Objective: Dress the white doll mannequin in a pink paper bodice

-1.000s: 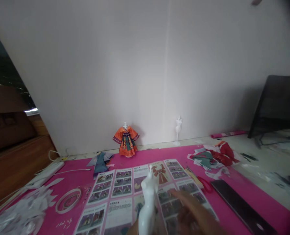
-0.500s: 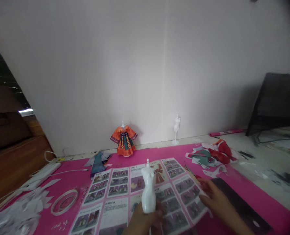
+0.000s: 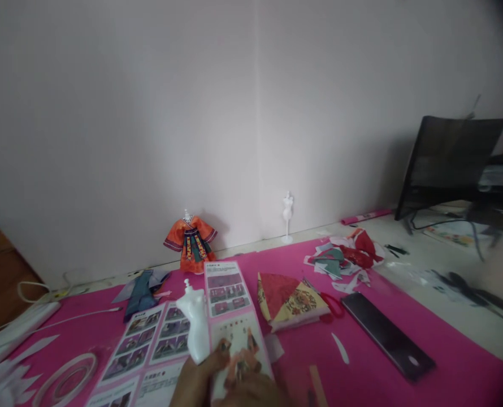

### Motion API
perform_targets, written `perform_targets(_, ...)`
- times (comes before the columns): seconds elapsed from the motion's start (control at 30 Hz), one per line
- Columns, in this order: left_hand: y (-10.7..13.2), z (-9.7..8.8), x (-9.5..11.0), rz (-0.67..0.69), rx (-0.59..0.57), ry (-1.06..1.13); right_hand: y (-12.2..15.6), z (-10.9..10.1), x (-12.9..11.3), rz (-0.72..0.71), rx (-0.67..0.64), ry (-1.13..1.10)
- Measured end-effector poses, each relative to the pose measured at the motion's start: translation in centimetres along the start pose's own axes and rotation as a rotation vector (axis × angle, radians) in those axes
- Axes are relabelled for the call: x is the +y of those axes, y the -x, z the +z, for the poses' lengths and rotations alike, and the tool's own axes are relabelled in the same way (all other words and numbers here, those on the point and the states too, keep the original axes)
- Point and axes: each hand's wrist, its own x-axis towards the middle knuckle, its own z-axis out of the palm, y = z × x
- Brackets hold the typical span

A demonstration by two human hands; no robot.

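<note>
My left hand is closed around the lower part of a small white dress-form mannequin, which stands up out of my grip over the printed instruction sheet. On the sheet's folded-over part lies my right hand, low in the view; its fingers are smeared by motion, so their grip does not show. Just right of the sheet is a piece of red and patterned cream fabric. A red loop, maybe a scissor handle, pokes out beside the fabric.
On the pink mat lie a dark phone-like slab, fabric scraps and a tape roll. An orange-robed mannequin and a bare mannequin stand by the wall. At right are a monitor and black scissors.
The sheet's right part has been folded over to the left, uncovering the patterned fabric and more of the dark slab. My right hand moved left with it; the view turned right.
</note>
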Motion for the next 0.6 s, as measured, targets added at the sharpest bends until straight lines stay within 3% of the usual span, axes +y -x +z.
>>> perform_targets(0.1, 1.1, 0.1, 1.3, -0.079, 0.091, 0.059, 1.2, -3.5, 2.6, 0.126, 0.054, 0.064)
perform_targets(0.23, 1.8, 0.0, 3.2, -0.157, 0.153, 0.079, 1.6, -8.2, 8.1, 0.296, 0.059, 0.174)
perform_targets(0.4, 1.7, -1.1, 4.3, -0.131, 0.197, 0.055, 0.1, -9.7, 12.7, 0.371, -0.035, 0.197)
perform_targets(0.6, 1.5, -1.2, 4.2, -0.021, 0.257, 0.092, -3.9, -11.2, 14.3, 0.462, 0.077, 0.186)
